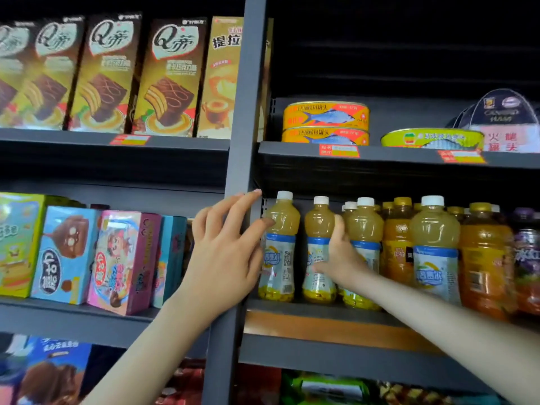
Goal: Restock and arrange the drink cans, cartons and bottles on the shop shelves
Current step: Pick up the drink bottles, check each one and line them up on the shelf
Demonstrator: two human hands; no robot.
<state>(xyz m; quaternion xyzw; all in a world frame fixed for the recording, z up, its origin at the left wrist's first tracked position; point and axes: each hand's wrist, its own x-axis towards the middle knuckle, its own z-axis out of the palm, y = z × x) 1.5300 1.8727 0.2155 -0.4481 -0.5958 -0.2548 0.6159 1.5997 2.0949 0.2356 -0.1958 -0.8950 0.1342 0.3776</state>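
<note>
Pale yellow juice bottles with white caps and blue-white labels stand on the middle right shelf (321, 309). The leftmost bottle (279, 229) stands by the upright post. My left hand (225, 252) is spread in front of the post, its thumb tip touching that bottle's shoulder. My right hand (340, 255) reaches in from the right and curls round the second bottle (318, 223), thumb on its front. A third bottle (365, 226) stands right behind that hand. A fourth pale bottle (435, 229) stands further right among orange juice bottles (482, 258).
A grey upright post (245, 112) splits the shelving. Snack boxes (73, 252) fill the left shelves. Fish tins (325, 115) and a ham tin (502, 121) sit on the shelf above the bottles. Purple bottles (527, 258) stand at the far right. Packets lie on the bottom shelf.
</note>
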